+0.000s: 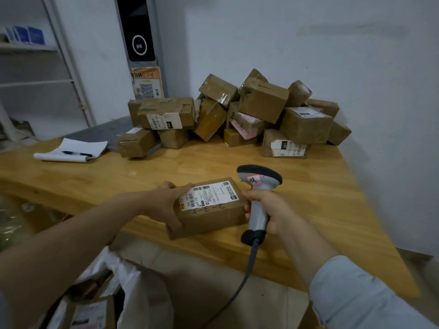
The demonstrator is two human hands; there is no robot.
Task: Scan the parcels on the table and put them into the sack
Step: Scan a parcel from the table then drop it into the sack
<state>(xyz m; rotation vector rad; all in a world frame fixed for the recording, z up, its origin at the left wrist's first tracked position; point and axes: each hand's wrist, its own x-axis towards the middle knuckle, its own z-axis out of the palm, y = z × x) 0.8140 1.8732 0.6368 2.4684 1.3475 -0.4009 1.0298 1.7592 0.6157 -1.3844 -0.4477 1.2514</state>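
Parcel (209, 210): brown carton, white label (209, 194) facing up, at the near edge of the table (308, 210), its near left corner past that edge. Whether it rests on the wood or is raised off it cannot be told. Left hand (166, 203), at the parcel's 9 o'clock, is clamped on that end, fingers over the top and thumb down the near face. Right hand (268, 210), at the parcel's 3 o'clock, has its fingers closed round the handle of the scanner (257, 203). The grey scanner stands upright just beside the parcel's right end, head at 12 o'clock from the hand, a pink sticker on it. A cable (247, 274) runs from the handle base toward 7 o'clock. Pile (237, 115) of cartons lies at the parcel's 12 o'clock, well apart, against the wall. Sack (133, 293): white, at the parcel's 7 o'clock below the table edge, mouth open, labelled cartons inside. Notebook (71, 150) lies at 10 o'clock on the table with a pen (77, 153) on it. Beyond it, an orange poster (147, 83) hangs under a dark panel (137, 29). Shelf (35, 67) stands at far left.
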